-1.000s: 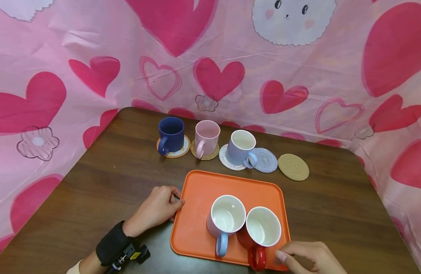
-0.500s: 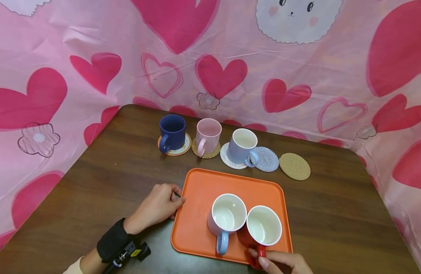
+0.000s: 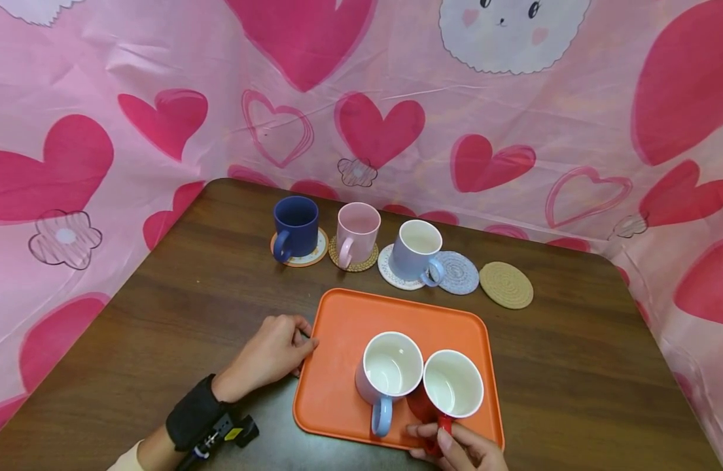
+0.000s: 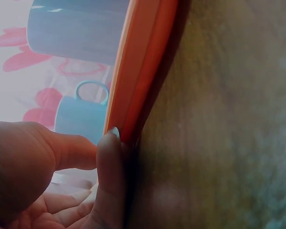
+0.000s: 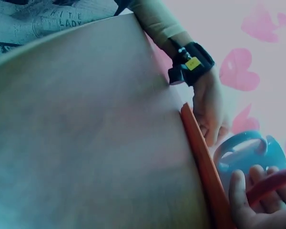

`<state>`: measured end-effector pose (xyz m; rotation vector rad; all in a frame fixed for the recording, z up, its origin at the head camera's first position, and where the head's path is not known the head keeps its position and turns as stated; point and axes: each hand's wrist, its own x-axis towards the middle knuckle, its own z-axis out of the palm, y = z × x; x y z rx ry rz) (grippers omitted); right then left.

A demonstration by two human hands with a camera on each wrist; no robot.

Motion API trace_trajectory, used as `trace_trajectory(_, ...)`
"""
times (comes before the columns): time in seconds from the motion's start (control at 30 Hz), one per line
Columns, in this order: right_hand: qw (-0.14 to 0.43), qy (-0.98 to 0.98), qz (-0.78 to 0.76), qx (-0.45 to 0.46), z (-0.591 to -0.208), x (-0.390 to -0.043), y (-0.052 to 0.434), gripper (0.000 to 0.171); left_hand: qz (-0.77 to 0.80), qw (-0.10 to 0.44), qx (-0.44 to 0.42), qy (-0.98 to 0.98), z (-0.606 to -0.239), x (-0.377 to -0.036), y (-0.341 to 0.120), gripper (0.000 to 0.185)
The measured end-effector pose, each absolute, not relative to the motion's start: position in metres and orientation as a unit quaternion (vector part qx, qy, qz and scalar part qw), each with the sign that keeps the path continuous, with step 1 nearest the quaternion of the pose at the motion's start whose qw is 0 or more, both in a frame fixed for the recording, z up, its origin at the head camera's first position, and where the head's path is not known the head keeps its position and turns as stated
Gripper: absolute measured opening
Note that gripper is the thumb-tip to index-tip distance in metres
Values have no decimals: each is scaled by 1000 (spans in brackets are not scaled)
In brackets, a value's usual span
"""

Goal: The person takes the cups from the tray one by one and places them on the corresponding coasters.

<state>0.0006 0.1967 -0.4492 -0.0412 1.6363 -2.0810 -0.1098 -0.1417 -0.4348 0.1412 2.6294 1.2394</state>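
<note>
An orange tray (image 3: 337, 386) lies on the brown table. On it stand a pink mug with a blue handle (image 3: 389, 376) and a red mug (image 3: 451, 392), both white inside and touching. My right hand (image 3: 458, 448) pinches the red mug's handle (image 3: 439, 437) at the tray's near edge; the right wrist view shows my fingers (image 5: 257, 195) curled round that red handle (image 5: 271, 186). My left hand (image 3: 269, 356) rests on the table with its fingertips (image 4: 109, 157) against the tray's left rim (image 4: 138, 71).
At the back stand a navy mug (image 3: 295, 227), a pink mug (image 3: 356, 234) and a lavender mug (image 3: 417, 252), each on a coaster. A blue-grey coaster (image 3: 458, 273) and a tan coaster (image 3: 505, 285) lie bare to the right. Pink heart-print cloth (image 3: 102, 98) walls the table.
My right hand has slid left from the tray's near right corner and taken hold of the red mug's handle. The left hand has stayed at the tray's rim.
</note>
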Motion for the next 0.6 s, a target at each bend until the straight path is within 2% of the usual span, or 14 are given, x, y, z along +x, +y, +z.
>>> trace_trajectory(0.13, 216, 642, -734, 45, -444, 0, 187, 45, 420, 119, 47, 899, -435, -109, -142, 9)
trace_trajectory(0.27, 212, 638, -738, 66, -440, -2, 184, 46, 418, 122, 44, 899, -434, -110, -143, 9)
trace_trajectory(0.43, 219, 620, -754, 1, -443, -2, 190, 47, 421, 128, 43, 897, -433, -109, -141, 9)
trace_trajectory(0.6, 199, 600, -771, -72, -455, 0, 195, 47, 424, 132, 42, 895, -433, -109, -141, 9)
